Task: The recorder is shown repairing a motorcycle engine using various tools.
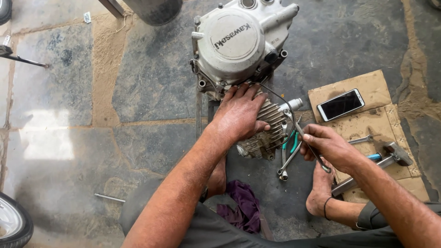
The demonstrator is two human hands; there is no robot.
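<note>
— Why is the left hand (pixel 239 115) laid flat like that?

— It looks like bracing. The palm presses on the finned cylinder (pixel 266 133) of the motorcycle engine (pixel 239 46), fingers spread toward the round grey side cover, thumb hooked over the fins. The engine sits on the stone floor (pixel 151 78) between the person's bare feet.

— And the right hand (pixel 328 147)?

— Closed in a pinch on a thin black cable (pixel 280 98), which arcs up from the fingers to the engine just under the cover. The wrist is bent inward, forearm coming in from the lower right.

— Tools nearby?

— Green-handled pliers (pixel 290 140) and a spanner (pixel 289 158) lie just beside the cylinder. On the cardboard sheet (pixel 367 87) to the right rest a smartphone (pixel 341 104) and a hammer (pixel 395 154). A purple rag (pixel 243 206) lies near the knees.
</note>
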